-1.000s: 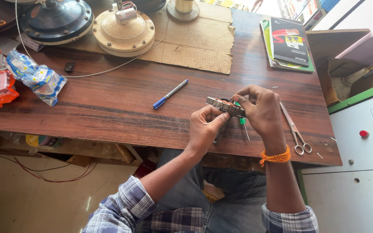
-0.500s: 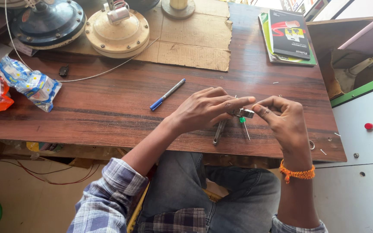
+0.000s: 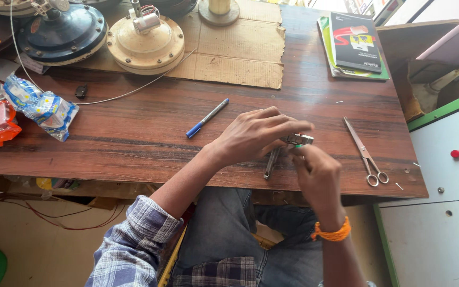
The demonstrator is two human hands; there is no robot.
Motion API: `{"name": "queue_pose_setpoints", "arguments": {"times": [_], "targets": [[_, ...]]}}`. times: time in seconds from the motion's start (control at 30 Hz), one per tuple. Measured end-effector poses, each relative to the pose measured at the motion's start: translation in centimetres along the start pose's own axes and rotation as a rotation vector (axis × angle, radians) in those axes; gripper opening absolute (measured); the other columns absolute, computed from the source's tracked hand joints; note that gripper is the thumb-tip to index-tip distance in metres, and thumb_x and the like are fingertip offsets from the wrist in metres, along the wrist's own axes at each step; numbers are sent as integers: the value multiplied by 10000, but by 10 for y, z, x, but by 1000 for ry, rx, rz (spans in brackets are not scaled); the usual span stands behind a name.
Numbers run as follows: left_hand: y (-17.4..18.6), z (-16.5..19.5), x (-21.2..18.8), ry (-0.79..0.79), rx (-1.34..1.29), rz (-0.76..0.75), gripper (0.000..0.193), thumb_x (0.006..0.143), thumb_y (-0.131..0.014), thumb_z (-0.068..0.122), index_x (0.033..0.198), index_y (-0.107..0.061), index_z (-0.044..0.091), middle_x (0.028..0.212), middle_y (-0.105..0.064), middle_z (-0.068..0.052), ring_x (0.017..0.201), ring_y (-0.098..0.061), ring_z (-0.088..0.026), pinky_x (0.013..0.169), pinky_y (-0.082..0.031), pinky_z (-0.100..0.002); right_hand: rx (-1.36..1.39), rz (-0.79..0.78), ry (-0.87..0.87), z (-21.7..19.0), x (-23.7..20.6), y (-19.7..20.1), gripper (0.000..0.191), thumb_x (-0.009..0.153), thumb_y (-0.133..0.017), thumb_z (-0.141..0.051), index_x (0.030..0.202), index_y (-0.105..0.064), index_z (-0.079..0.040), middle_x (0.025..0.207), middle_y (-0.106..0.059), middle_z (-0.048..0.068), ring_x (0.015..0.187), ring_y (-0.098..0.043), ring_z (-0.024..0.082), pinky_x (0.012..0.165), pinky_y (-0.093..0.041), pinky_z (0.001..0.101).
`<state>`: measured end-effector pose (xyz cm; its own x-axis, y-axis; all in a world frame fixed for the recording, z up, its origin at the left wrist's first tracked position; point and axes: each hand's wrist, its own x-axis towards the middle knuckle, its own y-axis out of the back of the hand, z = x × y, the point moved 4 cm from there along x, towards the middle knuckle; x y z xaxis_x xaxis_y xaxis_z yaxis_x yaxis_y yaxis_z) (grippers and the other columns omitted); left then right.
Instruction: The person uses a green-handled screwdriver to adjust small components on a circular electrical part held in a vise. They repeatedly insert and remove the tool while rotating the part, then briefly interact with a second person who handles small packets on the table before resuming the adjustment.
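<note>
1. Both hands have dropped lower in the frame since a second ago, now working at the near edge of the wooden tabletop (image 3: 134, 138).
2. Left hand (image 3: 256, 135) lies curled over a small metal part (image 3: 299, 140), fingertips pinching it.
3. Right hand (image 3: 317, 172), closed, meets the part from below; whether it grips the part cannot be told.
4. Beneath the hands lies a slim metal tool (image 3: 271, 162).
5. Scissors (image 3: 365, 154) rest right of centre; a blue pen (image 3: 206, 118) lies left of the hands.
</note>
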<state>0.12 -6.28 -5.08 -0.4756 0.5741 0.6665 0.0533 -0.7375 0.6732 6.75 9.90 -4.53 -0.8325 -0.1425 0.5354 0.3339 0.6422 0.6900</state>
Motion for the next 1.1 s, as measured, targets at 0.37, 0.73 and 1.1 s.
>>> {"name": "queue_pose_setpoints", "arguments": {"times": [0.37,0.73,1.1], "targets": [[-4,10,-37,-171,97,405,168,814,-814,221,970,-754,214,1225,-627,22,1170,-563,-218,973,-528,-391,60,-136,122,-23,-9,17,102,892,-733,-77,990,-756,-58,843,-750,86,644,-701,126,574,-540,290],[-53,13,-54,759,-650,666,126,926,-757,131,855,-725,32,597,-615,10,546,-507,-16,490,-379,-225,-38,-125,-44,-4,70,-2,116,915,-775,-128,976,-777,-29,730,-736,103,590,-654,121,562,-480,316],[-4,38,-34,44,86,589,430,917,-766,200,1311,-597,173,1140,-690,-30,1032,-644,-244,926,-537,-395,49,-250,-296,37,71,13,159,933,-744,-159,996,-781,-19,687,-703,49,591,-537,64,521,-426,290]]}}
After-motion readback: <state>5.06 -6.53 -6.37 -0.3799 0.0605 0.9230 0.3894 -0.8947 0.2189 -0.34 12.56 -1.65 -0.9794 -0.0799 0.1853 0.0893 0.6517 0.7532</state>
